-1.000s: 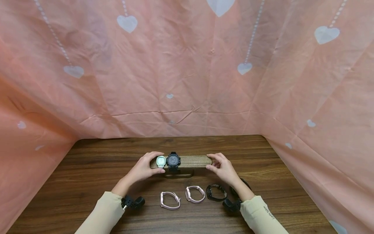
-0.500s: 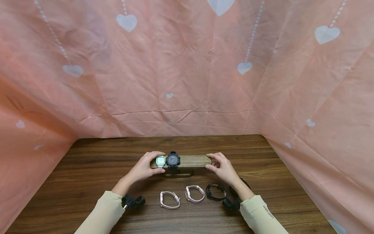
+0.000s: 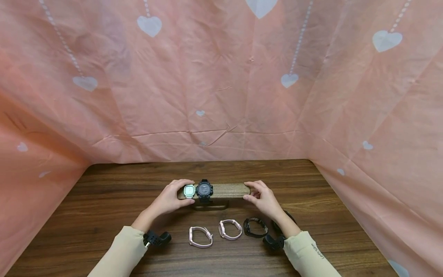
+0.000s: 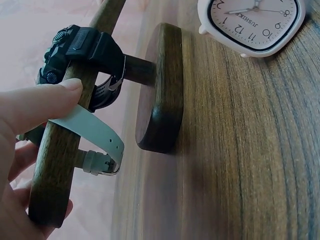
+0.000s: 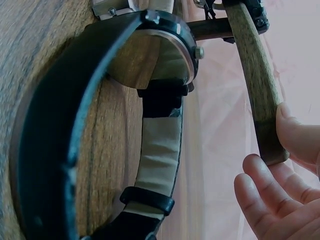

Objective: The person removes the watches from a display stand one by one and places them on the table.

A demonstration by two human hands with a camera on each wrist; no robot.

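A wooden bar-shaped watch stand (image 3: 230, 191) carries a mint-green watch (image 3: 189, 191) at its left end, with a chunky black watch (image 3: 204, 189) beside it. My left hand (image 3: 170, 197) grips the bar's left end, thumb in front and fingers behind, at the mint watch. In the left wrist view the thumb (image 4: 47, 102) lies by the pale strap (image 4: 95, 127), which loops below the bar. My right hand (image 3: 264, 197) pinches the bar's bare right end between thumb and fingers. The stand's base (image 4: 167, 90) shows in the left wrist view.
In front of the stand lie two pale pink watches (image 3: 190, 235) (image 3: 222, 230), looped, and a black watch (image 3: 246, 227). Another black-strapped watch (image 5: 60, 135) lies under my right forearm. Pink heart-printed cloth (image 3: 221, 96) walls the brown wooden table (image 3: 121, 184).
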